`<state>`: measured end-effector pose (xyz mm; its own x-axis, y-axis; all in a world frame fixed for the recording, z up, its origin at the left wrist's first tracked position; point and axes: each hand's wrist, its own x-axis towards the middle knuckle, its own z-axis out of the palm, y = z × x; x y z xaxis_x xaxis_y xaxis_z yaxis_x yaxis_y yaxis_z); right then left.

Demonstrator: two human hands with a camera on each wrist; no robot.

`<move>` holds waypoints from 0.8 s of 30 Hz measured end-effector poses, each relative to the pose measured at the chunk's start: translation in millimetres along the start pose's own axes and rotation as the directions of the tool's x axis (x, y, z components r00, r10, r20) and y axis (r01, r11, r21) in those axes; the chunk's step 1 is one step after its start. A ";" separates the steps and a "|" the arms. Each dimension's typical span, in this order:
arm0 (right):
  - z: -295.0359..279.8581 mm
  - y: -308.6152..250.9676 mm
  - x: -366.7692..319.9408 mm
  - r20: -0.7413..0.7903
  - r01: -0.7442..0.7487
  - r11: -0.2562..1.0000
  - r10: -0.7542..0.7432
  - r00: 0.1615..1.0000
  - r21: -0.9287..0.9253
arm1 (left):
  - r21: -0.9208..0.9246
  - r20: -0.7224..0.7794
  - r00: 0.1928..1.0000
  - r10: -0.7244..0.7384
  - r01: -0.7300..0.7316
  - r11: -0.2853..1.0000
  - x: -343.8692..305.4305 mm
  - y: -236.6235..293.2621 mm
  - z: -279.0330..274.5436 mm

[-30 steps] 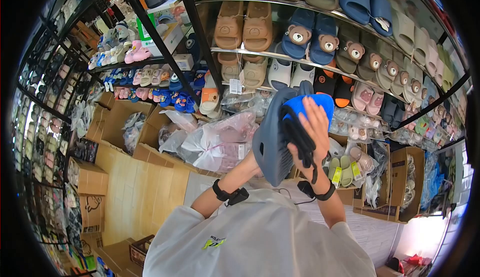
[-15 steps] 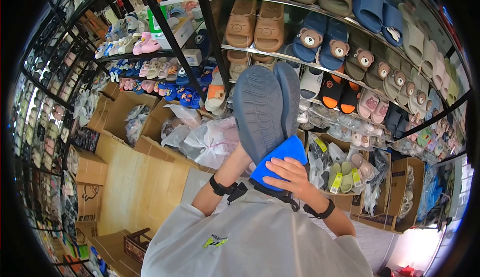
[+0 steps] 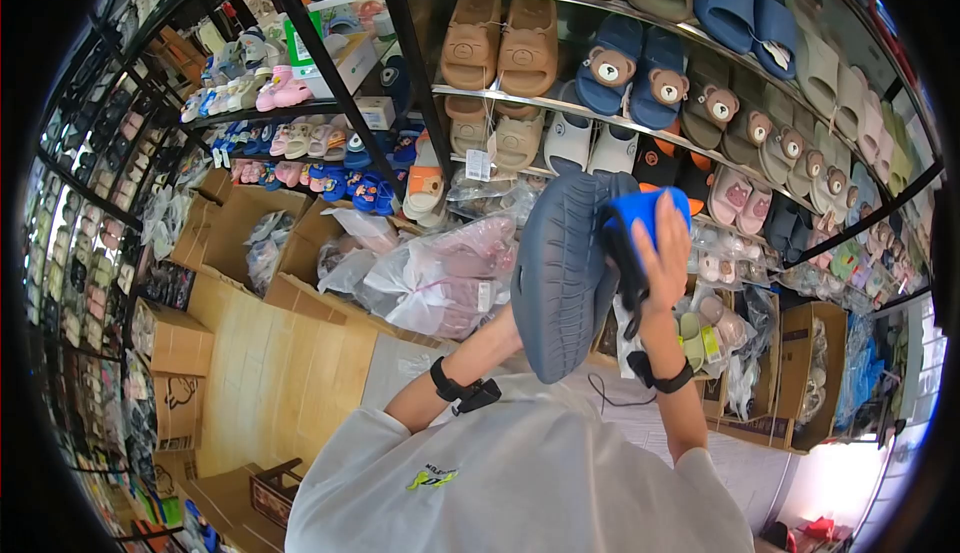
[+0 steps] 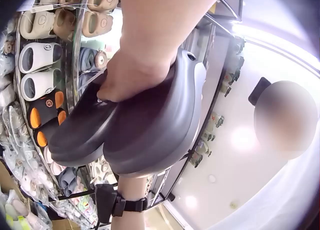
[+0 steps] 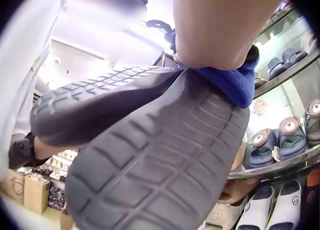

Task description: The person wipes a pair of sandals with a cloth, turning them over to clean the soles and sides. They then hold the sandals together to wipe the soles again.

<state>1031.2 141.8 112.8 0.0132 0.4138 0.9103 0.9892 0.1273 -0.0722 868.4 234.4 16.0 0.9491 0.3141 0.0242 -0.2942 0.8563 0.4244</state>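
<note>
A pair of dark grey clogs [image 3: 560, 273] is held up in front of the chest, ridged soles turned toward the right hand. My left hand [image 4: 132, 80] grips both clogs at their openings, its fingers hidden inside them in the left wrist view; the head view shows only the forearm behind the soles. My right hand [image 3: 662, 265] holds a blue fleecy cloth [image 3: 648, 211] with a black edge and a dangling black strap. The cloth lies against one end of the soles, and in the right wrist view the blue cloth [image 5: 232, 85] overlaps the treaded sole [image 5: 150, 175].
Shelves of slippers rise ahead, with brown bear slippers [image 3: 500, 43] and blue bear-faced slippers [image 3: 635, 68]. Bagged footwear [image 3: 440, 278] sits in front of the lower shelf. Open cardboard boxes [image 3: 810, 373] stand at right, more boxes [image 3: 180, 343] at left by a wooden floor [image 3: 280, 363].
The clogs tipped from edge-on to soles facing me, then turned partly edge-on again. The right hand brought the cloth down to the lower end of the soles, then back up to the right side.
</note>
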 end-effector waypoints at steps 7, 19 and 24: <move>5.7 -16.6 44.6 0.065 -0.144 0.961 0.132 0.989 0.236 | -0.143 -0.070 0.994 -0.086 0.076 0.987 1.7 -1.4 -4.9; 13.8 -82.7 5.4 0.269 0.146 0.892 -0.280 0.921 0.427 | -0.069 -0.197 0.978 0.071 -0.086 0.994 -58.4 27.7 -15.9; 16.4 -71.6 -21.2 0.234 0.236 0.880 -0.352 0.906 0.412 | -0.148 -0.124 0.991 0.049 -0.068 0.987 -72.0 35.0 -29.8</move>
<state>957.8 138.7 92.0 -0.3708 0.5408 0.7550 0.8138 0.5809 -0.0164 786.4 253.9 2.1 0.9120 0.4046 -0.0676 -0.3714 0.8844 0.2827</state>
